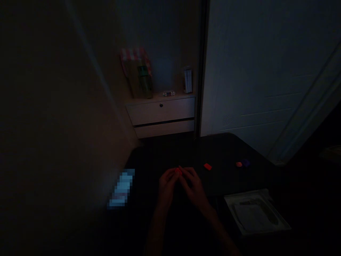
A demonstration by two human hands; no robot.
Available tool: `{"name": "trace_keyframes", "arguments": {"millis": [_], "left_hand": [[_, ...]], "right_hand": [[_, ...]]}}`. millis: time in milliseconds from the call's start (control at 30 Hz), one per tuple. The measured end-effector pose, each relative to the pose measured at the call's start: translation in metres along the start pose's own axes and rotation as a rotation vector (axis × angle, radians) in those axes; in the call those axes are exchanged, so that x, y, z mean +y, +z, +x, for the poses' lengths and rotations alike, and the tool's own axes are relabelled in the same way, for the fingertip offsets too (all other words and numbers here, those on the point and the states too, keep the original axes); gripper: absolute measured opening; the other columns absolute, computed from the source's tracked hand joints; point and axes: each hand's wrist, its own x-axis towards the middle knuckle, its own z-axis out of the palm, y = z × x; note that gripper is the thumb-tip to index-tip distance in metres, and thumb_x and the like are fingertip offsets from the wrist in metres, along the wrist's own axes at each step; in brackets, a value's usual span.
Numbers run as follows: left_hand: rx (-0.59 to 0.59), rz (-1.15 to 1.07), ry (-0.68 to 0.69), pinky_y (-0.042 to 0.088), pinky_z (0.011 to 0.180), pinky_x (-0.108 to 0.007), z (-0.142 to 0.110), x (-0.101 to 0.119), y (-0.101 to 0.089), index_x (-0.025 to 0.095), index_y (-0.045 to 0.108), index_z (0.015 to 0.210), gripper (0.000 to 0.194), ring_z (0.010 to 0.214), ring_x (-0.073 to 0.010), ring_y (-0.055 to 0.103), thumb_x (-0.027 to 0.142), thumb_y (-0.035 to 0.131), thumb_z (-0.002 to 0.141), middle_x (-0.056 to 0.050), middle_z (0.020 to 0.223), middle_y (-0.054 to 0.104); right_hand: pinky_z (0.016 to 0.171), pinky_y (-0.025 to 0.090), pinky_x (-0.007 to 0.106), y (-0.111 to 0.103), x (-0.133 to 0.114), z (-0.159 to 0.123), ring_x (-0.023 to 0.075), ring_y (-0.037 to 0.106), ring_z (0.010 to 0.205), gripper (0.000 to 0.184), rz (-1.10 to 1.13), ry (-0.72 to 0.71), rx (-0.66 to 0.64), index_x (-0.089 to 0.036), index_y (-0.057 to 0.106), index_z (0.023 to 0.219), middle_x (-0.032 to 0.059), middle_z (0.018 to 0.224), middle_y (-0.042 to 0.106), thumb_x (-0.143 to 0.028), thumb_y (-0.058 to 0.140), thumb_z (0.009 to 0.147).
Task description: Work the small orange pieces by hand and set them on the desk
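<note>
In dim light, a small bright red piece (178, 172) sits between the fingertips of both hands, over the dark table (170, 153). My left hand (167, 183) is closed on it from the left, thumb and fingers pinched. From the other side, my right hand (194, 184) pinches it too, its fingers bent toward the left hand. What the piece is made of cannot be made out, as the fingers cover most of it. A flat red block (207, 166) lies on the table to the right of my hands. Farther right, an orange-pink lump (239, 164) touches a dark purple lump (246, 163).
A clear package or tray (277, 222) with a pale sheet lies at the front right. Left of the table, a lit, pixelated screen (122, 188) glows. Behind stand white drawers (165, 113) bearing a green-capped bottle (144, 81), and a pale door panel (253, 71).
</note>
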Motion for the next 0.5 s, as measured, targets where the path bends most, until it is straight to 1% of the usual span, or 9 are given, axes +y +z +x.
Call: {"name": "trace_keyframes", "arguments": {"millis": [133, 333, 500], "left_hand": [[0.039, 0.028, 0.024, 0.052, 0.085, -0.03, 0.0014, -0.0023, -0.0013, 0.015, 0.078, 0.091, 0.034, 0.092, -0.0204, 0.071, 0.03, 0.091, 0.064, -0.009, 0.094, 0.078], [0.03, 0.044, 0.03, 0.051, 0.085, -0.028, 0.0032, -0.0041, -0.0038, 0.015, 0.078, 0.091, 0.032, 0.091, -0.0195, 0.07, 0.03, 0.09, 0.066, -0.008, 0.093, 0.078], [0.019, 0.031, 0.035, 0.05, 0.087, -0.029, 0.0023, -0.0028, -0.0019, 0.016, 0.078, 0.092, 0.03, 0.095, -0.0202, 0.07, 0.031, 0.088, 0.068, -0.008, 0.096, 0.078]], "right_hand": [[0.097, 0.053, 0.038, -0.0002, -0.0001, -0.0008, 0.0215, 0.063, 0.108, 0.035, -0.036, -0.006, 0.001, -0.031, 0.066, 0.134, 0.0078, 0.117, 0.063, -0.029, 0.057, 0.1], [0.096, 0.053, 0.04, -0.0017, -0.0009, 0.0006, 0.0228, 0.064, 0.108, 0.033, -0.07, -0.004, -0.012, -0.032, 0.068, 0.132, 0.008, 0.115, 0.064, -0.031, 0.056, 0.101], [0.097, 0.054, 0.038, -0.001, -0.0023, 0.0004, 0.0224, 0.064, 0.109, 0.033, -0.045, 0.032, -0.009, -0.032, 0.068, 0.131, 0.0074, 0.118, 0.063, -0.034, 0.058, 0.099]]}}
